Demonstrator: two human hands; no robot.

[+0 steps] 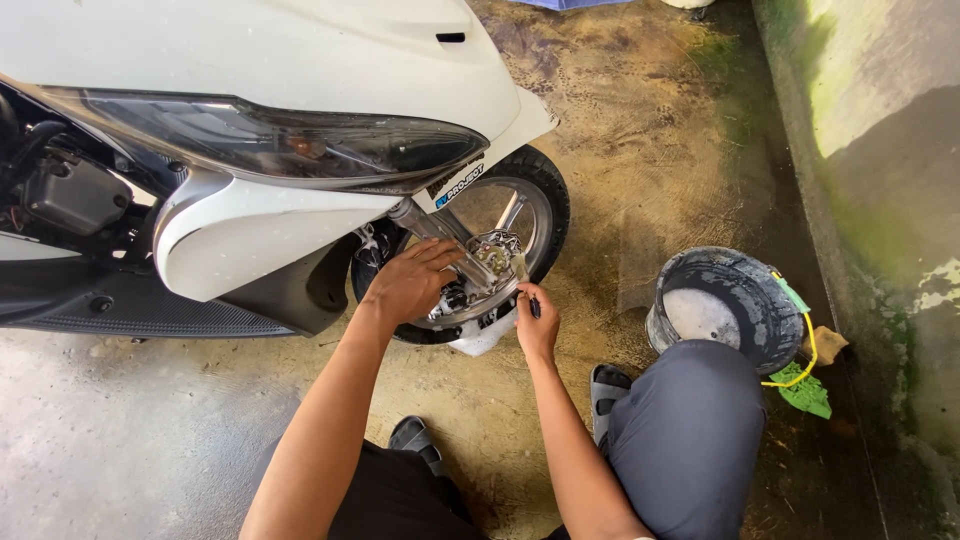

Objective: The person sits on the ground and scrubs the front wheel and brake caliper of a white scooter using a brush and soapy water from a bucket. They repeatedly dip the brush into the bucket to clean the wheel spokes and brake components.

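Note:
A white scooter (260, 60) stands in front of me, its front wheel (540, 190) turned toward me. My left hand (408, 283) rests with spread fingers on the wheel's hub and brake disc (490, 262), beside the fork leg (432, 228). My right hand (537, 322) is closed around a small dark tool at the lower edge of the disc. What the tool's tip touches is hidden. I am crouched, with grey sandals (606, 390) on my feet.
A dirty black bucket (725, 305) stands to the right of the wheel, with a yellow cord (808, 355) and green scraps (803, 390) beside it. A mossy concrete wall (880, 150) runs along the right. The floor (120, 430) is stained concrete.

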